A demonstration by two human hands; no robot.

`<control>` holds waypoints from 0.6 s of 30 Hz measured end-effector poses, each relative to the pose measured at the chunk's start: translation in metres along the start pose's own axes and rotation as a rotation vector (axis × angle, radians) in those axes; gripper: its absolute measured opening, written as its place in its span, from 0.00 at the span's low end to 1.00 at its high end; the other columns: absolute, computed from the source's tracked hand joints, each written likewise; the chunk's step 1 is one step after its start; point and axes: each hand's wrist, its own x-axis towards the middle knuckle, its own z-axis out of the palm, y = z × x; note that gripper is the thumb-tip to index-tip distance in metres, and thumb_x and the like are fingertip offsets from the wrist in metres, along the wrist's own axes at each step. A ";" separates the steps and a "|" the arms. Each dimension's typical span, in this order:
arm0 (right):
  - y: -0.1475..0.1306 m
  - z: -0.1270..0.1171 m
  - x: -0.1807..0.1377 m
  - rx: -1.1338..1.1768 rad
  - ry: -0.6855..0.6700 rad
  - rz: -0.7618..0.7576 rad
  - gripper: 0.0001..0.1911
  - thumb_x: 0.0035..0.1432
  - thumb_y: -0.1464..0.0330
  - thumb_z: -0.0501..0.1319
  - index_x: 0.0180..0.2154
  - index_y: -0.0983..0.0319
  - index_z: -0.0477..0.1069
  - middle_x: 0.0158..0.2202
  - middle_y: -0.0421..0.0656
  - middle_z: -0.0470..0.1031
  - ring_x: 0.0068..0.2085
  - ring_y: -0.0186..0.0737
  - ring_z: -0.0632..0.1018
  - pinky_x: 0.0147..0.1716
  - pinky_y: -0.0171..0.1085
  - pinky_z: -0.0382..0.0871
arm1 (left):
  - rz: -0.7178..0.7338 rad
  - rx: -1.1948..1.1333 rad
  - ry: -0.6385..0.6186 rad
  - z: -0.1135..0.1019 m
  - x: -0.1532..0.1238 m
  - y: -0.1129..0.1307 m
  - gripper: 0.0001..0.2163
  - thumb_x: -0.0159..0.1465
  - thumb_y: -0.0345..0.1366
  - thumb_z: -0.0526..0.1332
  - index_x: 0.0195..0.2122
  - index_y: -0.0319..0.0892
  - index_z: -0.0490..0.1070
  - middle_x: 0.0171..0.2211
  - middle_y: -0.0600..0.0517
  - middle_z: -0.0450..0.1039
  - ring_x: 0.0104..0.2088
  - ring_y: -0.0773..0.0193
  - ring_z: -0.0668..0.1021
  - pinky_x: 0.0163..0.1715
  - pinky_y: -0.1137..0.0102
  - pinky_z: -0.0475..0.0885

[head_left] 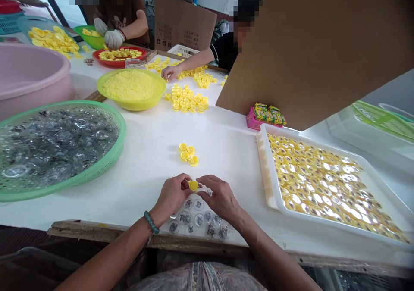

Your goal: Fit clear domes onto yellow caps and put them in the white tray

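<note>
Between the fingertips of both hands is a small round yellow cup, just above the table. My left hand, with a green bead bracelet at the wrist, pinches its left side. The thumb and fingers of my right hand close on its right side, where a small dark-printed bit shows; I cannot make out whether that is a separate piece. Below the hands lie several clear round capsules with dark printing, partly covered by my right hand. A small group of yellow cups sits just beyond my fingers.
At left stands a green basket of clear capsules, with a pink tub behind. A white tray of shiny yellow pieces is at right, beside a pink box and a leaning cardboard sheet. Two people work across the table.
</note>
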 end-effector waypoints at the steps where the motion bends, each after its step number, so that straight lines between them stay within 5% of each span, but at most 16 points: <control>1: -0.001 0.000 0.002 -0.007 -0.010 -0.019 0.17 0.51 0.77 0.60 0.44 0.59 0.70 0.41 0.44 0.74 0.38 0.38 0.75 0.33 0.34 0.68 | 0.005 -0.022 0.001 0.001 0.000 -0.002 0.08 0.50 0.29 0.60 0.33 0.43 0.70 0.25 0.55 0.72 0.26 0.65 0.72 0.26 0.73 0.63; 11: -0.001 -0.002 0.019 -0.116 -0.112 -0.138 0.14 0.52 0.79 0.58 0.40 0.60 0.70 0.36 0.43 0.75 0.39 0.37 0.74 0.37 0.33 0.66 | 0.066 -0.082 -0.046 -0.004 0.008 -0.005 0.06 0.51 0.32 0.59 0.30 0.43 0.72 0.23 0.56 0.70 0.24 0.66 0.71 0.24 0.73 0.62; 18: 0.005 -0.001 0.032 -0.221 -0.182 -0.231 0.10 0.51 0.82 0.56 0.30 0.61 0.68 0.26 0.38 0.71 0.29 0.33 0.72 0.29 0.29 0.61 | 0.077 -0.003 -0.071 -0.006 0.020 -0.003 0.06 0.48 0.31 0.58 0.27 0.41 0.73 0.21 0.55 0.70 0.23 0.66 0.69 0.23 0.73 0.60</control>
